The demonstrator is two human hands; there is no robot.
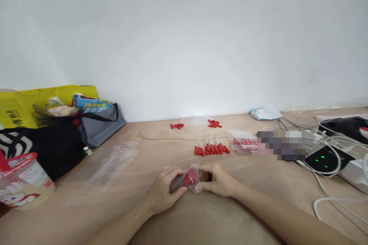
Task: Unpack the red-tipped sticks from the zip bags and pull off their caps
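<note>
My left hand (165,191) and my right hand (218,181) grip a clear plastic bag (198,188) from both sides, close to the table's front edge. Red bulb-like ends (190,178) show through the plastic; the rest of the contents is hidden by fingers and glare. Just beyond my hands lies a row of thin, pale sticks with red bulbs (212,148), which look like droppers. Filled bags with red pieces (244,142) lie to their right. Flat, clear plastic bags (109,162) are spread to the left of my left hand.
Loose red bulbs (177,126) and more red-ended pieces (214,123) lie near the wall. A drink tub (28,183), a black bag (54,145) and a striped bag (100,126) stand left. White cables (319,183) and a black power strip (329,160) occupy the right.
</note>
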